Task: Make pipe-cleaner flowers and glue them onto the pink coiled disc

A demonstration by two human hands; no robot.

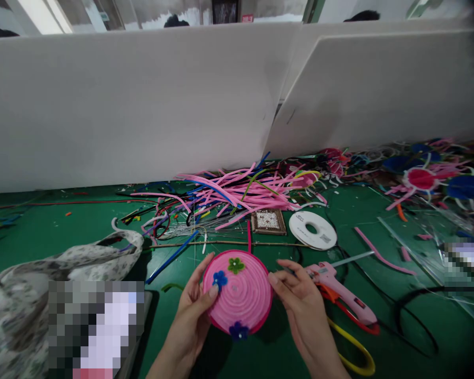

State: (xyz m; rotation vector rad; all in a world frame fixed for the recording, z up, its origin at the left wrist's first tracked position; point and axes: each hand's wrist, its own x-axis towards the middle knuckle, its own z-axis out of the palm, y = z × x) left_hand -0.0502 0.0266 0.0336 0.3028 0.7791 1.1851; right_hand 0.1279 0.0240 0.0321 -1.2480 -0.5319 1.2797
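Observation:
A round pink disc [248, 300] of coiled pipe cleaner, with a darker pink rim, is held up at the front of the table. Small felt-like flowers decorate it: a green one [236, 265], a blue one [220, 280] and a dark blue one [239, 331] at the lower edge. My left hand [195, 308] grips the disc's left side, thumb on the face near the blue flower. At the right rim, my right hand [298, 297] is closed with thumb and fingertips on the edge. Right beside that hand lies a pink glue gun [349, 297].
Pink pipe cleaners [240, 192] are heaped behind the disc. A white spool [313, 230] and a small framed piece [268, 221] lie nearby. Patterned cloth [87, 263] is at left. Several finished pieces [421, 179] crowd the right. White panels [142, 105] stand behind.

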